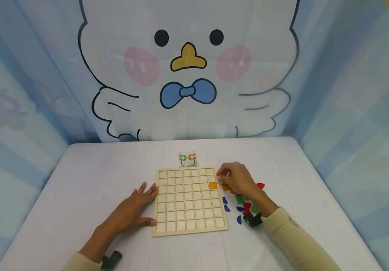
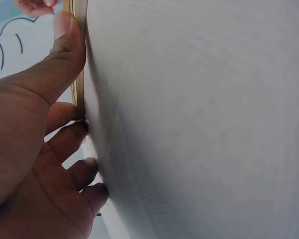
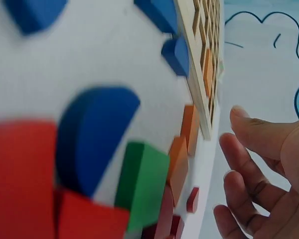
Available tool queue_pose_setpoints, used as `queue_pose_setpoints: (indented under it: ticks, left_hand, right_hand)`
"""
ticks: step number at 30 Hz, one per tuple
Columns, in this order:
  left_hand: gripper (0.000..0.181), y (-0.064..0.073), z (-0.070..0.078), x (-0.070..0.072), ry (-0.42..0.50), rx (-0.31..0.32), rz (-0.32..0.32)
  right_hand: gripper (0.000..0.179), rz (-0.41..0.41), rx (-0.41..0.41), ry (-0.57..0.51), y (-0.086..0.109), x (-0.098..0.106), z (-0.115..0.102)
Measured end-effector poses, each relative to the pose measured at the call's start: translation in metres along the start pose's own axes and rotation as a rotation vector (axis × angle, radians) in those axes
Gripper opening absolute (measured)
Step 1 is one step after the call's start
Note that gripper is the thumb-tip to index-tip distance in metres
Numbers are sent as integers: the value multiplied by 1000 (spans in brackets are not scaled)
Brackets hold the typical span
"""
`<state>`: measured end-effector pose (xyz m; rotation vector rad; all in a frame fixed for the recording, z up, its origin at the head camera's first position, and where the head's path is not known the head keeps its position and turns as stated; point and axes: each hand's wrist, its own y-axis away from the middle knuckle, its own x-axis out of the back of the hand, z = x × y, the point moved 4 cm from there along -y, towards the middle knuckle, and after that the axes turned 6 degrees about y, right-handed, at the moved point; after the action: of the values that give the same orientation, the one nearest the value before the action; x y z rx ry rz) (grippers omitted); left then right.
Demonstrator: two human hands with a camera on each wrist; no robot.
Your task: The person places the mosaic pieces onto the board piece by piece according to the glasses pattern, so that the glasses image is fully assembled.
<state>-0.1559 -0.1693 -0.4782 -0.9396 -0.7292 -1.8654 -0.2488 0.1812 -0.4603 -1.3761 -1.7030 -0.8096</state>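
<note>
A wooden grid board (image 1: pixel 189 200) lies on the table, with one orange square block (image 1: pixel 212 185) in a cell near its right side. My left hand (image 1: pixel 138 205) rests spread at the board's left edge; in the left wrist view its thumb (image 2: pixel 65 47) touches the board's rim. Over the upper right edge of the board is my right hand (image 1: pixel 236 177), fingers loosely bent. The right wrist view shows nothing between its thumb and fingers. Beneath and beside it lie loose blocks, among them a green block (image 3: pixel 142 184) and a blue half-round block (image 3: pixel 97 137).
Beyond the board's far edge stands a small card with a coloured pattern (image 1: pixel 188 159). Red pieces (image 1: pixel 246 208) and small blue pieces (image 1: pixel 226 207) are scattered right of the board. Behind the white table (image 1: pixel 113 169) hangs a printed curtain (image 1: pixel 187 120).
</note>
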Motion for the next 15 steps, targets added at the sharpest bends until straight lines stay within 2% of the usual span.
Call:
queue_pose_setpoints:
  ticks: [8,15]
  left_hand:
    - [111,0,-1,-1,7,0,2]
    - [111,0,-2,-1,16,-5,8]
  right_hand:
    - [12,83,-22,39,-6,15,23]
    - [15,117,-102,105,-10,20,41]
